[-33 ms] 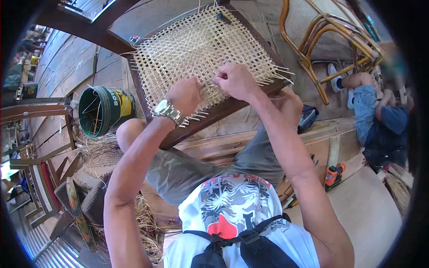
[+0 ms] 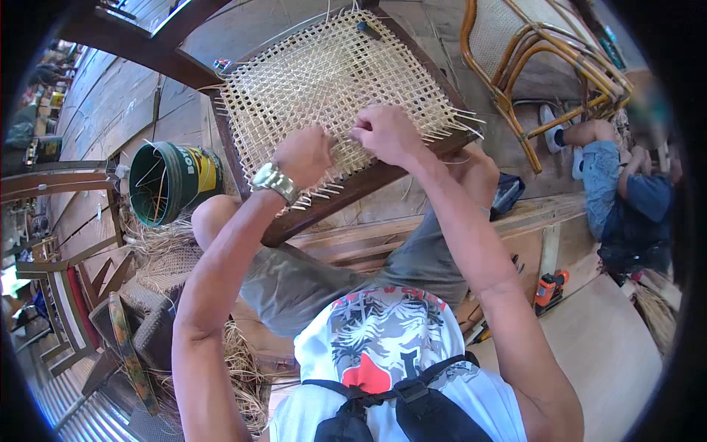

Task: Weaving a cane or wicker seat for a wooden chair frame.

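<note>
A pale woven cane panel point(image 2: 287, 88) fills the dark wooden chair frame point(image 2: 335, 200) resting over my knees. My left hand point(image 2: 305, 155), with a metal watch at the wrist, is closed low on the weave near its front edge. Just to its right, my right hand point(image 2: 390, 134) is pinched over the same part of the panel. Whatever the fingertips of either hand hold is hidden. Loose cane ends point(image 2: 462, 118) stick out along the front and right edges. A small dark-handled tool point(image 2: 367, 30) lies on the far part of the weave.
A green bucket point(image 2: 156, 184) holding strands lies tipped at left, beside cane scraps point(image 2: 166, 247). A rattan chair point(image 2: 541, 33) stands far right, near another seated person point(image 2: 600, 177). An orange tool point(image 2: 546, 289) lies near my right elbow.
My left hand and wrist have shifted very slightly. The right hand and the panel look the same.
</note>
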The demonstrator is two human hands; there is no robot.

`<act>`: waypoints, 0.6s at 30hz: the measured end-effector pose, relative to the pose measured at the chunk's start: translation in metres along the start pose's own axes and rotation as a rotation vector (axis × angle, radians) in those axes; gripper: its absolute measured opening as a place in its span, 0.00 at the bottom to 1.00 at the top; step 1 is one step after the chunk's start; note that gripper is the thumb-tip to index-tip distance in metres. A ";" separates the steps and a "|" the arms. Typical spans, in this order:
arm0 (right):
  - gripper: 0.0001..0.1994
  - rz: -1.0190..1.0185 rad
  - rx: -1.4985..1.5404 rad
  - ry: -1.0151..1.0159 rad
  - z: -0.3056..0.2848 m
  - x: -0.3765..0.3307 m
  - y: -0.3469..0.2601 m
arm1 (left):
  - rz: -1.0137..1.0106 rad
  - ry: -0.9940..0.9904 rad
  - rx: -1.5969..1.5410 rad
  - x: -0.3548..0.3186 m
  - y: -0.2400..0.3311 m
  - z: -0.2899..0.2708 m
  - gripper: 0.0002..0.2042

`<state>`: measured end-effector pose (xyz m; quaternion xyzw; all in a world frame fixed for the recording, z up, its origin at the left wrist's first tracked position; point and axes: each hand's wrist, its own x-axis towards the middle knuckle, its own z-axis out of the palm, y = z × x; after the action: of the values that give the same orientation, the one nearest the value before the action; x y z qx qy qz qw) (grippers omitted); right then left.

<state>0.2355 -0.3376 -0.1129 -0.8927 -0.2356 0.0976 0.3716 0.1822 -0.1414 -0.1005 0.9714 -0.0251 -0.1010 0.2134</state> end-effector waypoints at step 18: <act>0.14 0.165 -0.303 0.376 -0.059 -0.117 0.014 | -0.370 0.374 0.159 -0.035 -0.169 -0.137 0.25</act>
<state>0.1587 -0.4403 -0.0815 -0.9568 -0.1007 -0.0765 0.2619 0.1770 0.0717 -0.0429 0.9750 0.1848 0.0452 0.1152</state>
